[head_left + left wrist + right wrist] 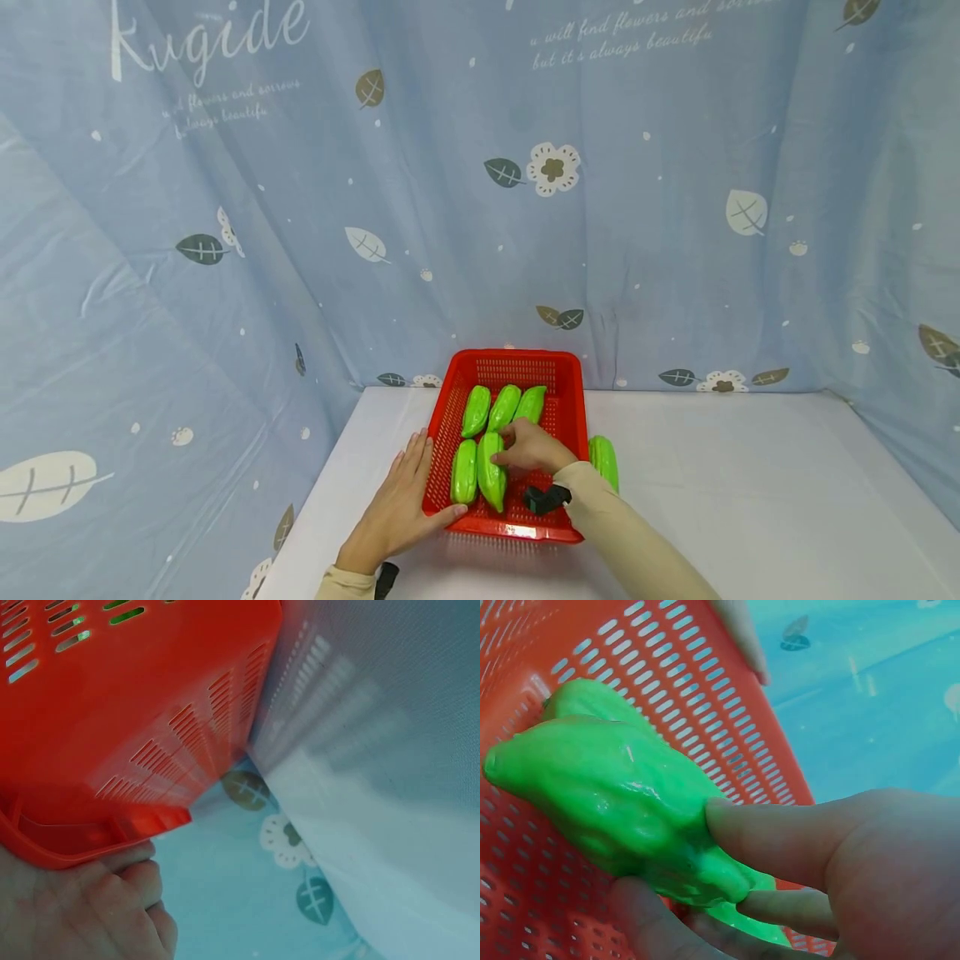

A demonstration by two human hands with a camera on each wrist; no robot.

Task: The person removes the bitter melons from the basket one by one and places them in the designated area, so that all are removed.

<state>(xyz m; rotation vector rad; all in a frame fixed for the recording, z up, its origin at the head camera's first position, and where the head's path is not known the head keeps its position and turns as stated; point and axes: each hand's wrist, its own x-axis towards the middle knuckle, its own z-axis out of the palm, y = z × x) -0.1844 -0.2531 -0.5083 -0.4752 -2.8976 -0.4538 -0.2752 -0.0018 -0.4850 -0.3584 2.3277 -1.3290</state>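
Note:
In the head view a red plastic basket [573, 392] holds several glossy green vegetables, long and lumpy like bitter melons. My right hand [534, 446] reaches in over its right side and pinches one green vegetable [491, 487] between thumb and fingers. The right wrist view shows the thumb [772, 832] on one side of this vegetable [622, 780] and fingertips at its other side. Just left of it lies another green vegetable [465, 473]. My left hand [405, 500] rests along the basket's left rim, fingers extended, thumb over the front corner.
Three green vegetables, one of them here [476, 411], lie in a row at the basket's back. Another vegetable [603, 461] is on the white table [750, 483] right of the basket, partly behind my right forearm. A blue patterned curtain [450, 208] hangs close behind.

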